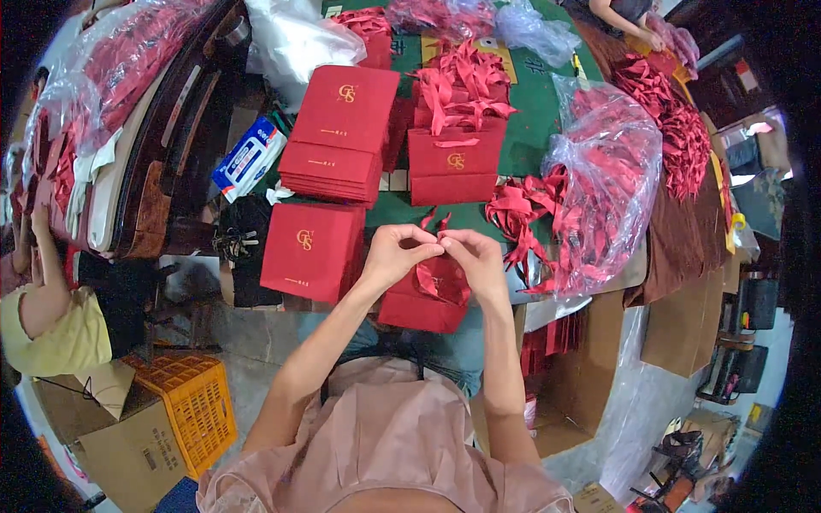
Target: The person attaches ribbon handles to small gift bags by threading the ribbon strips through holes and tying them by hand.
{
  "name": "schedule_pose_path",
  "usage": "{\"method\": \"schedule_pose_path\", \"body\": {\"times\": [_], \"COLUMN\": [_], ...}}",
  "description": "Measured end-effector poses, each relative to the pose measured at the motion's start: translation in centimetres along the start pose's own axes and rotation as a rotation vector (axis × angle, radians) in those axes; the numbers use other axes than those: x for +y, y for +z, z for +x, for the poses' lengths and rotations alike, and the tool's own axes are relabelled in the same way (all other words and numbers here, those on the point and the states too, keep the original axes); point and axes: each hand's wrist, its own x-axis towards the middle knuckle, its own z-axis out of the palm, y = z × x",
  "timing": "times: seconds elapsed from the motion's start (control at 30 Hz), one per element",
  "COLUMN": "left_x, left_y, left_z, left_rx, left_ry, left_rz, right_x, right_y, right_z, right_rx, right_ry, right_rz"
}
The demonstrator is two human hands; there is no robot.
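Observation:
Both of my hands meet above a small red paper gift bag (421, 309) at the table's near edge. My left hand (400, 252) pinches a red ribbon (425, 280) between thumb and fingertips. Close against it, my right hand (473, 255) pinches the same ribbon. The ribbon hangs in a loop over the bag's front, and a short end sticks up above the fingers. Just beyond stands a pile of red bags with ribbon handles (455, 162). To the left are two stacks of flat red bags, a taller stack (342, 111) and a nearer stack (308, 248).
Loose red ribbons (522, 209) spill from a clear plastic bag (611, 179) on the right. A tissue pack (250, 158) lies left of the stacks. Below are an orange crate (201, 410) and an open cardboard box (586, 376). Other people work at left and far right.

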Motion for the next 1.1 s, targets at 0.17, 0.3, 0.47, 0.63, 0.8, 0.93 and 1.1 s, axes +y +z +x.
{"method": "schedule_pose_path", "body": {"times": [0.17,0.3,0.47,0.63,0.8,0.93,1.1], "left_x": [1.1,-0.3,2.7,3.3,4.0,3.3,9.7], "left_y": [0.3,0.1,-0.8,-0.3,-0.3,-1.3,-1.3], "left_z": [-0.3,-1.2,-4.0,-5.4,-6.2,-5.6,-1.5], "left_rx": [-0.013,0.196,-0.137,-0.142,-0.122,-0.077,0.194], "left_ry": [-0.021,0.311,0.107,0.137,0.157,0.234,0.347], "left_rz": [0.063,0.25,0.29,0.454,0.434,0.378,0.33], "right_x": [0.4,-1.0,0.1,-1.1,-2.3,-1.6,1.4], "right_y": [-0.2,0.3,-0.9,-0.7,-1.3,-2.1,-4.4], "right_z": [0.5,0.2,1.3,3.7,5.2,5.2,3.8], "right_rx": [-0.039,0.118,0.211,0.352,0.381,0.376,0.478], "right_ry": [-0.051,0.006,-0.12,-0.313,-0.318,-0.287,-0.376], "right_rz": [0.05,0.082,0.161,0.055,0.033,0.057,0.061]}}
